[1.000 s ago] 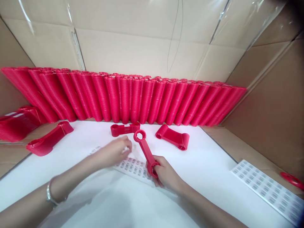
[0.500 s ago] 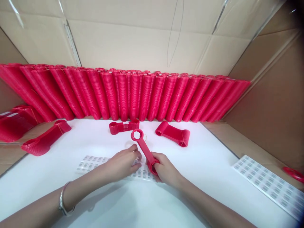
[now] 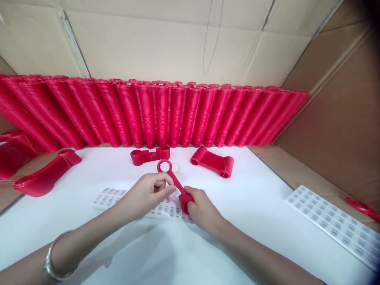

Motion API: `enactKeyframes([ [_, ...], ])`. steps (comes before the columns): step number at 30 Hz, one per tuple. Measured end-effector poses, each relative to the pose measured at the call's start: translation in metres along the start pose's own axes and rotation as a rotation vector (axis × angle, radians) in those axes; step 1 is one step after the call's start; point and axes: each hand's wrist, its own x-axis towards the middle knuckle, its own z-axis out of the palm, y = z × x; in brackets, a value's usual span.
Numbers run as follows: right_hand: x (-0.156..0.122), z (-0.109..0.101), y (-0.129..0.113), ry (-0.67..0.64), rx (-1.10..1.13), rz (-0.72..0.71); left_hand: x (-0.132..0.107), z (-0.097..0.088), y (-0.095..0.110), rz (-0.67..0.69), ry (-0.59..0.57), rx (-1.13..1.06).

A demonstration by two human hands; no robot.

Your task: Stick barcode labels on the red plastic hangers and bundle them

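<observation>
Since half a second ago, the left hand (image 3: pixel 151 194) has come up from the sheet to the bar of the red double-ring plastic piece (image 3: pixel 175 181). From my remote seat I have just the head view, and its scene has shifted slightly toward the left of the frame. At the centre, the right hand (image 3: pixel 204 209) is clamped around the piece's lower ring; the bar slants up and left, past the left fingertips, to the other ring. I see the left thumb and forefinger pinched at a small white label (image 3: pixel 177 192) beside the bar; whether it touches the bar I cannot tell. Below both hands lies a barcode sheet (image 3: pixel 109 197) on the white table (image 3: pixel 252 190). Just above the upper ring, I make out a thin rubber band (image 3: pixel 179 168), with a banded red bundle (image 3: pixel 212 162) to its right and a labelled red bundle (image 3: pixel 150 156) to its left.
</observation>
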Motion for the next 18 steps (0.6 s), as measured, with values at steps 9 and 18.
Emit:
enactKeyframes([
  [9,-0.0020,-0.0008,-0.0045,0.016,-0.172,0.007,0.0081,0.0023,-0.0091,-0.052,-0.007,-0.066],
  [18,-0.0031,-0.0002,-0.0032,0.005,-0.162,0.011,0.0086,0.0017,-0.0064,-0.072,0.007,-0.018],
])
